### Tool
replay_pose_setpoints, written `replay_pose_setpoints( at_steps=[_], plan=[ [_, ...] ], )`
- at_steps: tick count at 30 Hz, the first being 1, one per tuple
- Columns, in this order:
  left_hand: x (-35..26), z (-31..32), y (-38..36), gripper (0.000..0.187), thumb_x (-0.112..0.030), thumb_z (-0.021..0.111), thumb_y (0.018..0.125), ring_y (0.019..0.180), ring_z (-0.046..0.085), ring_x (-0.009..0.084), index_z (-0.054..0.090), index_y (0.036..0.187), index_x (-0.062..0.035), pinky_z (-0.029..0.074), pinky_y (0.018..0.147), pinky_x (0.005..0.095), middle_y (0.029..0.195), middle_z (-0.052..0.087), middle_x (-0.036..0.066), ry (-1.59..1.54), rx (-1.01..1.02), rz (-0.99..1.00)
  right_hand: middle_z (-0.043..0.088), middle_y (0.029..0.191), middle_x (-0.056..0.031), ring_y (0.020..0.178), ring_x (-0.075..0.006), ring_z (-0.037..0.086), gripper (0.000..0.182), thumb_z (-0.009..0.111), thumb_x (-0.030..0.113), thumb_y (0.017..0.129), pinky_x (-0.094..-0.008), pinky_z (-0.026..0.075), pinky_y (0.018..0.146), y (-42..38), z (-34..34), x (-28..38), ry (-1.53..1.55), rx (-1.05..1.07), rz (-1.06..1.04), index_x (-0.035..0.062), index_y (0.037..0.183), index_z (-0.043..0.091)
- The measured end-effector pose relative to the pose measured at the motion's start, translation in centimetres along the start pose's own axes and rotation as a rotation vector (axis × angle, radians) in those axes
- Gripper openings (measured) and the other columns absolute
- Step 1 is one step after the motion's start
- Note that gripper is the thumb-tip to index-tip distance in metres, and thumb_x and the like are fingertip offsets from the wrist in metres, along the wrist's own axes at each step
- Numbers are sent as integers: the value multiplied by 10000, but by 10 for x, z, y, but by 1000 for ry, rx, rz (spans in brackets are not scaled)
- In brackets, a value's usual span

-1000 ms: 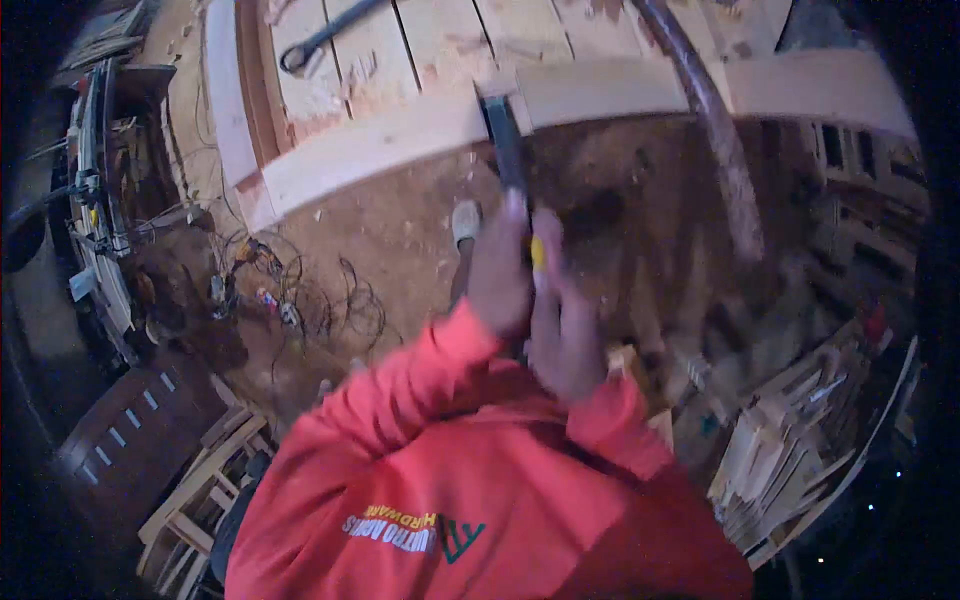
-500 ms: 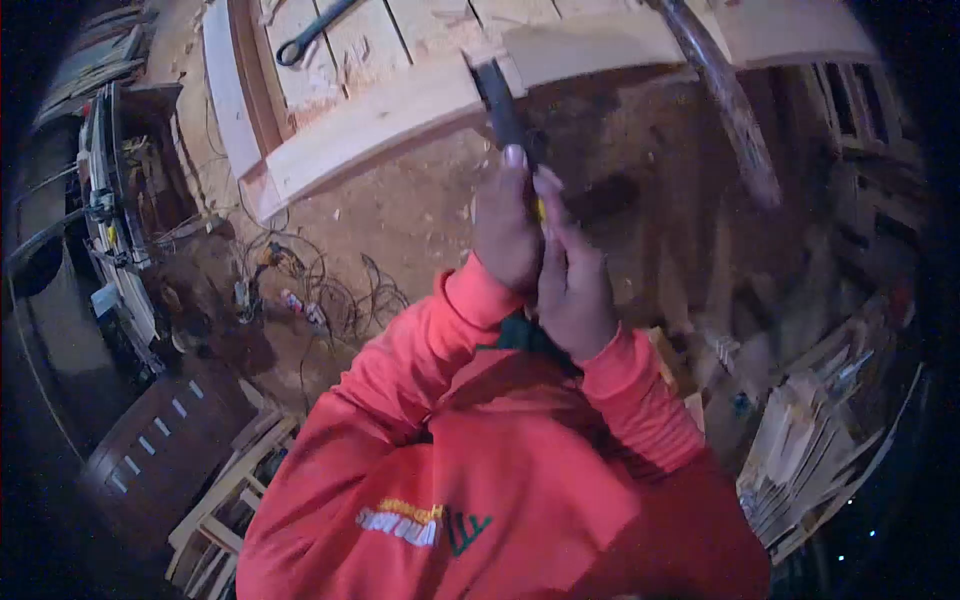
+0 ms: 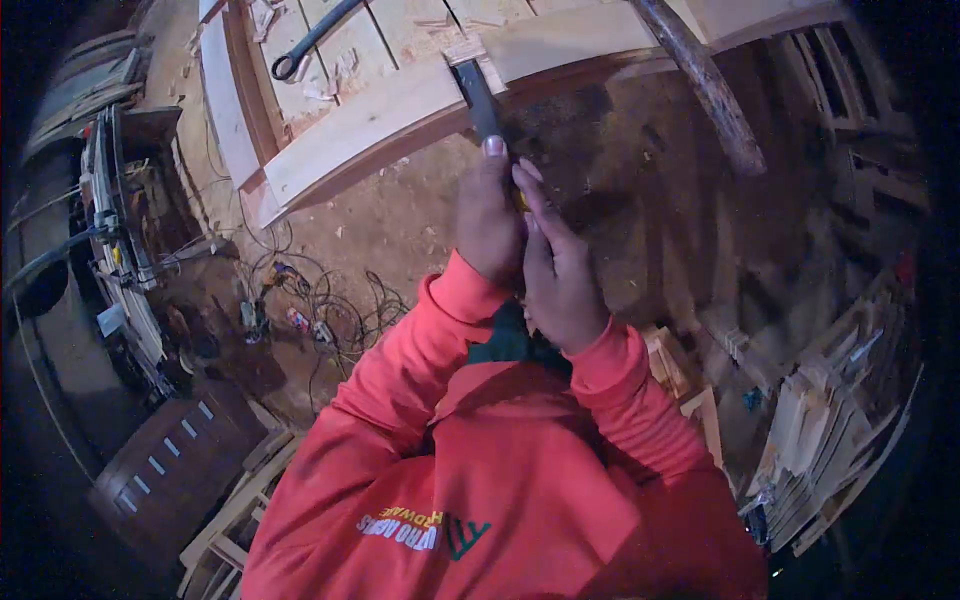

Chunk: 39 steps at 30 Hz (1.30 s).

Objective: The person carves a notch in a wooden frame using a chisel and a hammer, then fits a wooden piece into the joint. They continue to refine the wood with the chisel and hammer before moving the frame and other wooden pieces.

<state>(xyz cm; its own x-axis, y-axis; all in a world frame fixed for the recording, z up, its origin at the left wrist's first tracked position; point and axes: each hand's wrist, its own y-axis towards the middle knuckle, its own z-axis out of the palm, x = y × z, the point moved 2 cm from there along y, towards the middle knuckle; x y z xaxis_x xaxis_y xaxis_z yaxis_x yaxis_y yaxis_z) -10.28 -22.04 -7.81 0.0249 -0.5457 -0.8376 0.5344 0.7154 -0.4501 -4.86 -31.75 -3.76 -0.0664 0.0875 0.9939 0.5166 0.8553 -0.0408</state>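
Note:
A chisel [image 3: 478, 98] with a flat dark blade lies in a notch in the near wooden rail [image 3: 370, 135]. My left hand [image 3: 488, 220] is closed around it, with the thumb stretched along the blade. Close behind and to the right, my right hand [image 3: 565, 275] is wrapped around the handle end. Only a small yellow bit of the handle shows between the hands; the rest is hidden. Pale wood rims the notch above and to the right of the blade.
A dark metal tool with a ring end [image 3: 287, 67] lies on the slatted boards among shavings. A rough pole [image 3: 705, 80] crosses the rail at right. Tangled cables [image 3: 320, 300] lie on the dirt floor. Wood offcuts [image 3: 800, 430] are piled at lower right.
The view has shifted a little, so rail and hands sit further left. Both hands keep hold of the chisel, and its blade remains at the notch.

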Motion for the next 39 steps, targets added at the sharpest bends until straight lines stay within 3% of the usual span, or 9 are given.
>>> replay_pose_setpoints(
  at_steps=[7, 10, 13, 16, 22, 27, 31, 37, 39],
  plan=[
    [-15, 19, -12, 478, -562, 401, 1086, 477, 524, 151, 498, 889, -137, 459, 456, 300, 597, 510, 18, -238, -61, -316, 590, 1297, -150, 1231, -285, 552, 555, 440, 344, 1067, -408, 416, 1089, -122, -50, -40, 427, -318, -38, -41, 1465, 468],
    [2, 12, -5, 471, -564, 399, 1085, 474, 513, 151, 498, 894, -145, 460, 460, 297, 595, 485, 13, -70, -4, -86, 535, 1070, -44, 1001, -181, 504, 575, 477, 511, 1016, -358, 447, 946, -51, -7, -39, 107, -567, 256, 42, 1340, 550],
    [-35, 18, 8, 475, -566, 387, 1087, 468, 508, 156, 495, 894, -147, 462, 461, 297, 603, 486, 18, -196, -59, -261, 518, 1057, -50, 977, -162, 485, 540, 401, 514, 1057, -336, 436, 935, -7, 10, -26, 695, -527, -108, 49, 1274, 569],
    [-25, 29, -2, 485, -565, 376, 1090, 478, 503, 156, 493, 894, -137, 454, 455, 301, 627, 498, 21, -349, -15, -221, 501, 1074, -57, 1011, -162, 498, 645, 521, 550, 1029, -338, 452, 958, -38, -15, -26, 329, -446, 136, 8, 1370, 449],
    [-3, 29, -9, 506, -523, 361, 1103, 592, 581, 172, 483, 851, -102, 528, 596, 321, 686, 542, 62, -184, -11, -100, 607, 1201, -148, 1038, -213, 615, 554, 464, 155, 1060, -363, 502, 953, -43, -31, 20, 192, 3, 613, -47, 1552, 306],
    [-2, 36, -8, 561, -529, 349, 1103, 554, 571, 185, 485, 795, -81, 531, 581, 323, 627, 540, 77, -344, 10, -242, 529, 1423, -184, 1268, -254, 553, 503, 460, 129, 1036, -411, 428, 1096, -33, -26, 6, -345, 15, 141, -64, 1493, 377],
    [-25, 29, -4, 613, -514, 291, 1113, 484, 579, 190, 495, 780, -42, 492, 482, 315, 579, 543, 95, -15, -35, -194, 532, 1350, -170, 1155, -273, 568, 421, 486, 202, 1044, -425, 442, 1043, -39, -14, 7, 73, -149, 385, -38, 1385, 425],
    [-24, 34, 0, 615, -522, 288, 1112, 461, 521, 172, 497, 775, -52, 454, 474, 337, 567, 529, 73, -59, -56, -235, 562, 1039, -95, 922, -157, 501, 433, 451, 425, 1064, -322, 436, 853, -83, -32, -19, 20, -475, -166, 56, 1290, 466],
    [-24, 38, -4, 614, -509, 278, 1118, 482, 524, 179, 499, 777, -48, 455, 498, 352, 566, 523, 69, -118, -51, -265, 559, 1093, -110, 988, -181, 516, 417, 449, 394, 1077, -352, 436, 914, -33, -11, -15, 99, -507, 28, 41, 1298, 458]
  ],
)
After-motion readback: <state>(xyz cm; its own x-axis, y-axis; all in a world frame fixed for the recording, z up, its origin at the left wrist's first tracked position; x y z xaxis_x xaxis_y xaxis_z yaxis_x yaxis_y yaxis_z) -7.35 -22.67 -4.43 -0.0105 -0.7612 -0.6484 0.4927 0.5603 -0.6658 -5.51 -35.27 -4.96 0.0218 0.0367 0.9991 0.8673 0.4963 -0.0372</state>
